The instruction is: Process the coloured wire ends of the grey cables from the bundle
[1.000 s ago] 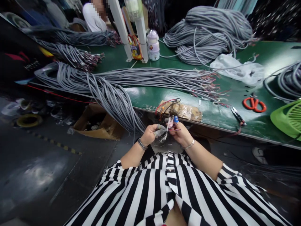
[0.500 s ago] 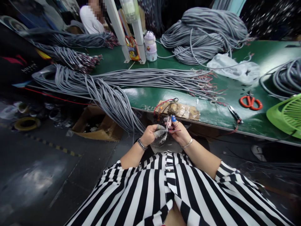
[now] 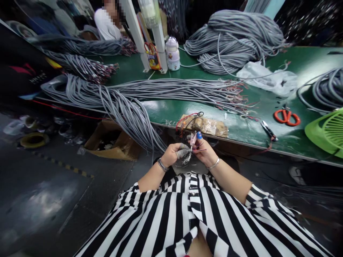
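In front of my striped shirt, both hands meet at the bench's front edge. My left hand (image 3: pixel 173 154), with grey coverings on its fingers, is closed in a pinch at the loose strands of a wire bundle (image 3: pixel 188 156). My right hand (image 3: pixel 205 154), its thumb wrapped in blue, grips the same bundle, where pinkish and reddish wires show between the fingers. Fingers hide part of the bundle. Just beyond the hands lies a worn wooden block (image 3: pixel 213 127) with a black-and-red lead on it.
Grey cables (image 3: pixel 171 87) lie along the green bench (image 3: pixel 166 110), some drooping over its front edge. Orange-handled scissors (image 3: pixel 286 117), cutters (image 3: pixel 268 130) and a green fan (image 3: pixel 325 132) are at right. Behind stand a bottle (image 3: pixel 173 55) and a cable coil (image 3: pixel 233 39). A cardboard box (image 3: pixel 120 150) sits below.
The view has shifted slightly. Both hands stay nearly in place, still holding the wire bundle, with only small finger movements.
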Motion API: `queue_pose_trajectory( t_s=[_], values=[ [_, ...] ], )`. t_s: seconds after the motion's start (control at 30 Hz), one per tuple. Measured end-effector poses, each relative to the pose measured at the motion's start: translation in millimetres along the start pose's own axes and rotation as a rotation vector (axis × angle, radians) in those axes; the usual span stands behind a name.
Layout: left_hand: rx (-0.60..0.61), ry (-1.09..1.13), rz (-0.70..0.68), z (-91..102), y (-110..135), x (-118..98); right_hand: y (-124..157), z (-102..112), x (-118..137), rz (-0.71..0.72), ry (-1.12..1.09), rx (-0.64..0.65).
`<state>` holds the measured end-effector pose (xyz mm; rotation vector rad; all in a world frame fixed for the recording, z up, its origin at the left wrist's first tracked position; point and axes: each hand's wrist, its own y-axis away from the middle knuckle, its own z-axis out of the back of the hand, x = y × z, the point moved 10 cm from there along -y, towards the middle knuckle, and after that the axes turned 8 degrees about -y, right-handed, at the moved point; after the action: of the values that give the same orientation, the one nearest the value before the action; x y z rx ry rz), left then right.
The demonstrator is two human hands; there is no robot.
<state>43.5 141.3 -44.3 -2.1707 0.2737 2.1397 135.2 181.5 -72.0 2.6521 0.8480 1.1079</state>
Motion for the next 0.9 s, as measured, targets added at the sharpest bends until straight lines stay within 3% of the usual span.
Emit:
queue_pose_trajectory(
  t_s=[0.23, 0.4, 0.5, 0.7, 0.9],
  values=[
    [0.006, 0.015, 0.022, 2.4, 22.3, -1.0, 5.1, 15.6, -12.0, -0.099, -0.128, -0.01],
    [0.113, -0.042, 0.009, -8.0, 50.0, -1.7, 15.3, 23.7, -13.5, -0.153, -0.105, 0.001],
    [0.049, -0.056, -0.017, -1.1, 58.2, -8.7, 20.5, 19.9, -9.0, -0.161, -0.076, 0.033],
    [-0.105, -0.01, -0.016, 15.2, 48.5, -10.7, 18.2, -1.5, 0.3, -0.15, 0.054, 0.117],
    [-0.166, 0.002, -0.02, 20.0, 27.1, -2.8, 11.4, -8.1, 12.7, -0.033, 0.195, 0.05]
  ],
)
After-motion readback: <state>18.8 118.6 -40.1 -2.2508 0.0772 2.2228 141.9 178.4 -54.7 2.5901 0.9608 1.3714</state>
